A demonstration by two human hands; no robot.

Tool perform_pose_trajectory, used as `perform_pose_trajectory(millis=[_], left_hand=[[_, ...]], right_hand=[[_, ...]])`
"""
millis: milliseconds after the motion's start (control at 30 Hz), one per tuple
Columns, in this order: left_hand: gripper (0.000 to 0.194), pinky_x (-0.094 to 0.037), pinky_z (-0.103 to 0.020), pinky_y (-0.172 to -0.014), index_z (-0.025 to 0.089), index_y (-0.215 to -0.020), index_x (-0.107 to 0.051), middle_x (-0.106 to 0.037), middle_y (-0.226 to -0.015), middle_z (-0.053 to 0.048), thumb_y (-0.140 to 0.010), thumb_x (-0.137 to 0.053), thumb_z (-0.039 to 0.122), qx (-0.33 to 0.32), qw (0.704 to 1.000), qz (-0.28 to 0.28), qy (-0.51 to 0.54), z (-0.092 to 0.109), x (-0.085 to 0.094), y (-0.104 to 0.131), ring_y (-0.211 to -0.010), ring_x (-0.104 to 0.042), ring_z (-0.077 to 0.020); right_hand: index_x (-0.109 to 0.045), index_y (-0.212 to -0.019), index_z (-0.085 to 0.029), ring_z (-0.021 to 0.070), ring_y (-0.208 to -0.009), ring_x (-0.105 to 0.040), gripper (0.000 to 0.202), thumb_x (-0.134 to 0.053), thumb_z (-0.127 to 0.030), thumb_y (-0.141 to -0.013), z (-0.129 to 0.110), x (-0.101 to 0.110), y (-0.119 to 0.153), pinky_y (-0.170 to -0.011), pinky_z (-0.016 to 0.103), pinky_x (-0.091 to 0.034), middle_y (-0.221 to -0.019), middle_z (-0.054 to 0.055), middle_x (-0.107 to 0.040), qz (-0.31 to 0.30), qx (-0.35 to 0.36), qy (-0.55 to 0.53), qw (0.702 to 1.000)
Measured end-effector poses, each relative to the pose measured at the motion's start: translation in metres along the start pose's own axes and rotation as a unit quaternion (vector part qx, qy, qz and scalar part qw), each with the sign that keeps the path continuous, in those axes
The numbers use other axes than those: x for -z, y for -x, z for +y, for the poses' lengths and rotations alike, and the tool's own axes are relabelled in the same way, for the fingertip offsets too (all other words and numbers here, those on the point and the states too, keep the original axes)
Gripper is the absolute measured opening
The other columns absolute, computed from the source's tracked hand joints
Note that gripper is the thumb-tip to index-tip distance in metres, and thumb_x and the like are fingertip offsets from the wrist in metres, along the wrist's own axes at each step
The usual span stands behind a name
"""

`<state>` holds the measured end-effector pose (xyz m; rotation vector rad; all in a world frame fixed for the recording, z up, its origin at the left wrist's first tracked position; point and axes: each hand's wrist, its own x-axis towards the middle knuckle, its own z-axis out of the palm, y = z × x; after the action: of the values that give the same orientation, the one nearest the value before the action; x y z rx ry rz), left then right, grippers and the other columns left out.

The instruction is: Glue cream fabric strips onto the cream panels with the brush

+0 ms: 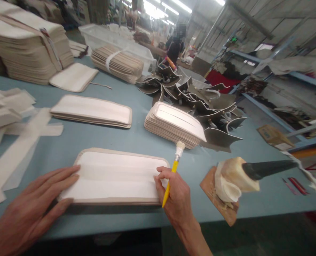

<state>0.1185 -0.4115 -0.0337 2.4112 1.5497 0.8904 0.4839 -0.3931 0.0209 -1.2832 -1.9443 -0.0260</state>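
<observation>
A white rectangular panel with rounded corners and a beige edge (115,177) lies in front of me, on top of other thin pieces. My left hand (37,202) rests at its left end, fingers stretched over the edge and thumb along the near corner. At the right end, my right hand (175,193) holds a brush with a yellow handle (173,170). Its whitish bristles point up and away from the panel. The thumb and forefinger of that hand touch or nearly touch the panel's right edge; I cannot tell which.
Beyond lie a low pile of similar panels (91,110) and a taller stack (174,124). Dark pieces with pale edges (200,99) crowd behind. A cream, crusted container with a black tapered end (235,177) rests on a brown board (208,181). White strips (21,153) lie left.
</observation>
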Motion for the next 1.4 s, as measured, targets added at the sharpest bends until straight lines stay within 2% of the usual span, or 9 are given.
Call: perform_pose_trajectory(millis=[100, 300, 433, 567, 800, 933, 1033, 1233, 1400], left_hand=[[0.054, -0.032, -0.037, -0.128, 0.039, -0.151, -0.047, -0.05, -0.162, 0.007, -0.099, -0.053, 0.027, -0.022, 1.0, 0.0, -0.006, -0.002, 0.003, 0.001, -0.144, -0.05, -0.0233], [0.054, -0.045, -0.041, -0.119, 0.032, -0.151, -0.048, -0.058, -0.156, -0.003, -0.097, -0.052, 0.038, -0.068, 0.994, -0.022, -0.083, -0.008, 0.009, 0.001, -0.136, -0.058, -0.0267], [0.046, -0.047, -0.043, -0.114, 0.029, -0.145, -0.053, -0.06, -0.154, -0.006, -0.1, -0.047, 0.039, -0.048, 0.995, -0.012, -0.091, -0.004, 0.009, 0.003, -0.129, -0.061, -0.0284], [0.044, -0.043, -0.045, -0.113, 0.027, -0.144, -0.053, -0.06, -0.154, -0.007, -0.104, -0.042, 0.041, -0.032, 0.996, -0.002, -0.085, 0.001, 0.005, 0.003, -0.126, -0.06, -0.0287], [0.04, -0.043, -0.043, -0.109, 0.026, -0.139, -0.055, -0.061, -0.151, -0.008, -0.104, -0.042, 0.038, -0.036, 0.997, 0.007, -0.075, 0.005, 0.005, -0.001, -0.122, -0.063, -0.0276], [0.034, -0.044, -0.04, -0.104, 0.027, -0.132, -0.059, -0.066, -0.144, -0.004, -0.103, -0.044, 0.036, -0.03, 0.996, -0.007, -0.079, 0.011, 0.018, -0.012, -0.117, -0.064, -0.0257], [0.027, -0.045, -0.04, -0.099, 0.029, -0.116, -0.067, -0.074, -0.128, -0.001, -0.103, -0.045, 0.039, -0.028, 0.994, -0.047, -0.1, 0.019, 0.03, -0.034, -0.107, -0.067, -0.0246], [0.042, -0.047, -0.041, -0.085, 0.026, -0.088, -0.064, -0.069, -0.092, -0.005, -0.101, -0.032, 0.051, 0.085, 0.972, -0.148, -0.163, 0.045, 0.027, -0.085, -0.092, -0.067, -0.0273], [0.039, -0.041, -0.041, -0.071, 0.027, -0.082, -0.051, -0.065, -0.084, -0.006, -0.096, -0.028, 0.056, 0.169, 0.953, -0.162, -0.191, 0.052, 0.015, -0.094, -0.089, -0.065, -0.0302]], right_hand=[[-0.055, -0.102, -0.025, 0.0223, -0.09, -0.076, 0.009, -0.056, -0.016, -0.103, -0.004, -0.011, -0.002, -0.08, 0.032, -0.059, -0.103, 0.006, -0.078, -0.014, -0.003, 0.014, 1.0], [-0.056, -0.106, -0.024, 0.0238, -0.083, -0.072, 0.004, -0.054, -0.022, -0.103, 0.006, -0.023, 0.004, -0.073, 0.033, -0.056, -0.095, 0.005, -0.073, -0.061, -0.034, 0.008, 0.998], [-0.056, -0.107, -0.025, 0.0226, -0.081, -0.071, 0.005, -0.056, -0.025, -0.103, 0.013, -0.021, 0.01, -0.071, 0.032, -0.054, -0.095, 0.004, -0.072, -0.064, -0.048, -0.007, 0.997], [-0.057, -0.107, -0.025, 0.0221, -0.078, -0.07, 0.005, -0.055, -0.028, -0.103, 0.019, -0.02, 0.014, -0.07, 0.031, -0.052, -0.09, 0.002, -0.07, -0.071, -0.078, -0.013, 0.994], [-0.057, -0.106, -0.025, 0.0234, -0.081, -0.068, 0.005, -0.053, -0.026, -0.103, 0.03, -0.018, 0.023, -0.072, 0.032, -0.05, -0.092, 0.004, -0.069, -0.08, -0.068, 0.011, 0.994], [-0.058, -0.105, -0.025, 0.0235, -0.082, -0.068, 0.006, -0.052, -0.024, -0.102, 0.031, -0.018, 0.023, -0.073, 0.032, -0.05, -0.091, 0.004, -0.07, -0.079, -0.073, -0.003, 0.994], [-0.058, -0.105, -0.025, 0.0242, -0.083, -0.068, 0.007, -0.053, -0.023, -0.101, 0.029, -0.018, 0.021, -0.073, 0.032, -0.05, -0.091, 0.004, -0.069, -0.079, -0.075, -0.004, 0.994], [-0.06, -0.108, -0.024, 0.0242, -0.081, -0.069, 0.012, -0.053, -0.019, -0.099, 0.028, -0.018, 0.018, -0.073, 0.033, -0.051, -0.091, 0.004, -0.069, -0.074, -0.066, 0.004, 0.995], [-0.06, -0.11, -0.024, 0.0246, -0.086, -0.069, 0.017, -0.059, -0.015, -0.095, 0.029, -0.019, 0.019, -0.075, 0.032, -0.052, -0.093, 0.005, -0.069, -0.086, -0.075, 0.006, 0.993]])
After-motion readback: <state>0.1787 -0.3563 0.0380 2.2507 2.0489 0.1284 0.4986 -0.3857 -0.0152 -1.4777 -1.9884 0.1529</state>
